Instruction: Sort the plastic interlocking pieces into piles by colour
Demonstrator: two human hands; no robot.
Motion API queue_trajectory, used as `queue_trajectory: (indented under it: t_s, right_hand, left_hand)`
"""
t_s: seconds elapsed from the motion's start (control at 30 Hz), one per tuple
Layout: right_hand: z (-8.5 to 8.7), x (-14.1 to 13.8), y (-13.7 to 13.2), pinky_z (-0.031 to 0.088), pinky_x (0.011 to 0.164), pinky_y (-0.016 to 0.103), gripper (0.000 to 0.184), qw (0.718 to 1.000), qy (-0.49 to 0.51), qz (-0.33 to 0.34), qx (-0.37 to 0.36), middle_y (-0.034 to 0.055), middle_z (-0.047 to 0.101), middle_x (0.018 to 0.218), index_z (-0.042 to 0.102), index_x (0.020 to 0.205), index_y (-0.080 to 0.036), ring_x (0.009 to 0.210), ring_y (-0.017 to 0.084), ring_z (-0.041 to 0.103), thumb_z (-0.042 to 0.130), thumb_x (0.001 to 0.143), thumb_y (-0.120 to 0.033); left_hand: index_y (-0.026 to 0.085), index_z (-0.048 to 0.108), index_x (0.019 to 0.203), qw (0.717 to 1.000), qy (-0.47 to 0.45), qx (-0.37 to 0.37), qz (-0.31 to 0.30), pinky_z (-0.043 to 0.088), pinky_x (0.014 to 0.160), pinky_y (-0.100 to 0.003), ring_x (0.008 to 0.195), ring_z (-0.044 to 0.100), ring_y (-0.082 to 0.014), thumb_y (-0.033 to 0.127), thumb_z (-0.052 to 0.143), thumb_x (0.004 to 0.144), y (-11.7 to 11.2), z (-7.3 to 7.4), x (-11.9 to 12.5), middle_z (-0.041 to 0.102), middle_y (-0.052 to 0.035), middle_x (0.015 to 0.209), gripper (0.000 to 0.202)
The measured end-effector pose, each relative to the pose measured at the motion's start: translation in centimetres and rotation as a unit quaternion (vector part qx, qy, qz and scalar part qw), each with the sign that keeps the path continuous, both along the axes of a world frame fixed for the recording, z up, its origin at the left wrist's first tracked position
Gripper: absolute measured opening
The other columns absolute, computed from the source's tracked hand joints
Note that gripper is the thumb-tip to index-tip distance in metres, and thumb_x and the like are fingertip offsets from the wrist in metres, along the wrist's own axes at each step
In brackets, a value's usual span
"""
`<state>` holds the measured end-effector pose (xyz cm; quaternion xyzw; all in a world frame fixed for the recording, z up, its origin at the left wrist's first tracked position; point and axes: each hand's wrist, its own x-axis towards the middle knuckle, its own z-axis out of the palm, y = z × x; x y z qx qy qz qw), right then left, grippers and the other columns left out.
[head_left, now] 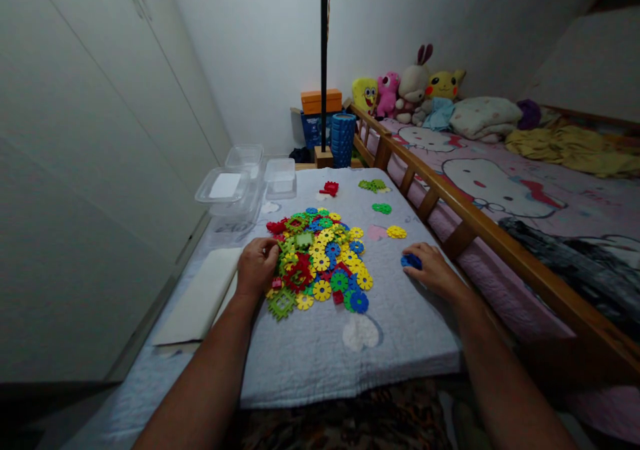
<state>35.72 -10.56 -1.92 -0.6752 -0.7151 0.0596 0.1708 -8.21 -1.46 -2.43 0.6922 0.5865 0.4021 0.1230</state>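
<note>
A heap of plastic gear-shaped pieces (323,257), yellow, blue, green and red, lies in the middle of a pale grey quilted mat (350,350). My left hand (256,267) rests at the heap's left edge with its fingers curled into the pieces; what they grip is hidden. My right hand (433,269) lies on the mat to the right, fingers closed over a blue gear piece (411,261). Apart from the heap sit small sorted groups: a yellow piece (396,232), a green piece (382,208), light green pieces (373,185) and red pieces (329,188).
Clear plastic containers (235,185) and lids stand at the mat's far left. A white flat board (200,297) lies left of my left hand. A wooden bed rail (480,227) runs along the right, with a bed and plush toys (410,90) behind. A black pole (324,63) rises at the back.
</note>
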Motion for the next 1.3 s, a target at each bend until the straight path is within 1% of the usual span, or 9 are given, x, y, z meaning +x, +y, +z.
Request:
queue_trajectory:
  t_s: [0.13, 0.33, 0.53, 0.7, 0.8, 0.97, 1.1, 1.2, 1.3]
  right_hand:
    - [0.7, -3.0, 2.1, 0.044, 0.097, 0.045, 0.037, 1.000, -0.020, 0.011, 0.014, 0.0126, 0.064, 0.125, 0.070, 0.116, -0.022, 0.113, 0.032, 0.055, 0.071, 0.080, -0.029]
    - [0.7, -8.7, 5.6, 0.037, 0.107, 0.043, 0.033, 0.993, -0.021, 0.109, 0.036, 0.0111, 0.066, 0.122, 0.071, 0.117, -0.022, 0.121, 0.028, 0.052, 0.064, 0.085, -0.016]
    - [-0.5, -9.9, 6.2, 0.041, 0.098, 0.041, 0.026, 0.993, -0.003, 0.102, 0.054, 0.0092, 0.070, 0.107, 0.077, 0.106, -0.024, 0.106, 0.026, 0.057, 0.066, 0.085, -0.012]
    - [-0.3, -9.1, 6.1, 0.045, 0.096, 0.041, 0.020, 0.987, 0.046, 0.099, 0.121, 0.0102, 0.073, 0.100, 0.078, 0.095, -0.022, 0.103, 0.027, 0.061, 0.062, 0.088, -0.013]
    - [0.6, -7.8, 5.9, 0.047, 0.095, 0.040, 0.020, 0.985, 0.098, 0.059, 0.133, 0.0098, 0.075, 0.099, 0.078, 0.090, -0.021, 0.099, 0.026, 0.065, 0.058, 0.089, -0.015]
    - [2.5, -3.3, 4.3, 0.052, 0.081, 0.034, 0.024, 0.974, 0.213, -0.040, 0.072, 0.0061, 0.077, 0.090, 0.077, 0.089, -0.020, 0.084, 0.022, 0.069, 0.055, 0.086, -0.028]
    - [3.0, 0.9, 2.2, 0.052, 0.076, 0.034, 0.023, 0.959, 0.267, -0.097, 0.017, 0.0071, 0.078, 0.087, 0.077, 0.088, -0.019, 0.079, 0.023, 0.070, 0.060, 0.078, -0.031]
    - [2.8, 2.7, 0.6, 0.052, 0.074, 0.034, 0.022, 0.954, 0.277, -0.112, -0.017, 0.0074, 0.077, 0.085, 0.076, 0.085, -0.019, 0.078, 0.024, 0.069, 0.062, 0.075, -0.033]
    - [2.4, 3.4, -0.7, 0.050, 0.071, 0.031, 0.022, 0.957, 0.267, -0.096, -0.057, 0.0067, 0.075, 0.082, 0.075, 0.081, -0.018, 0.076, 0.022, 0.067, 0.061, 0.073, -0.033]
  left_hand:
    - [0.021, 0.069, 0.085, 1.000, 0.001, -0.004, 0.000, 0.053, 0.080, -0.035, 0.085, 0.066, -0.0224, 0.036, 0.052, 0.085, -0.1, 0.2, 0.1, 0.071, -0.0065, 0.091, 0.022]
    - [0.021, 0.069, 0.085, 1.000, -0.008, -0.006, -0.002, 0.054, 0.079, -0.035, 0.086, 0.066, -0.0226, 0.036, 0.053, 0.086, 0.0, 0.0, 0.0, 0.071, -0.0070, 0.092, 0.022]
    - [0.020, 0.070, 0.090, 1.000, -0.007, -0.006, -0.004, 0.054, 0.080, -0.036, 0.089, 0.067, -0.0237, 0.036, 0.052, 0.085, 0.2, -0.2, -0.2, 0.072, -0.0078, 0.094, 0.024]
    - [0.019, 0.070, 0.088, 1.000, -0.007, -0.014, 0.000, 0.054, 0.080, -0.036, 0.088, 0.067, -0.0231, 0.036, 0.052, 0.085, 0.1, -0.1, 0.0, 0.071, -0.0077, 0.093, 0.025]
    - [0.020, 0.069, 0.087, 1.000, -0.007, -0.013, 0.002, 0.054, 0.080, -0.035, 0.087, 0.066, -0.0228, 0.037, 0.052, 0.086, 0.0, 0.0, 0.0, 0.071, -0.0073, 0.093, 0.025]
    - [0.020, 0.069, 0.087, 1.000, -0.005, -0.008, -0.002, 0.053, 0.081, -0.036, 0.088, 0.067, -0.0230, 0.037, 0.052, 0.085, 0.1, -0.1, -0.1, 0.071, -0.0072, 0.093, 0.024]
    - [0.020, 0.070, 0.088, 1.000, 0.003, -0.004, -0.006, 0.053, 0.082, -0.035, 0.088, 0.067, -0.0230, 0.037, 0.052, 0.085, 0.2, -0.2, -0.1, 0.071, -0.0073, 0.093, 0.025]
    - [0.020, 0.070, 0.090, 1.000, 0.008, -0.003, -0.008, 0.053, 0.083, -0.036, 0.089, 0.067, -0.0231, 0.037, 0.052, 0.085, 0.2, -0.3, -0.2, 0.072, -0.0075, 0.094, 0.026]
    - [0.020, 0.071, 0.091, 1.000, 0.009, -0.003, -0.008, 0.053, 0.084, -0.036, 0.089, 0.067, -0.0232, 0.038, 0.052, 0.086, 0.2, -0.4, -0.2, 0.072, -0.0076, 0.095, 0.027]
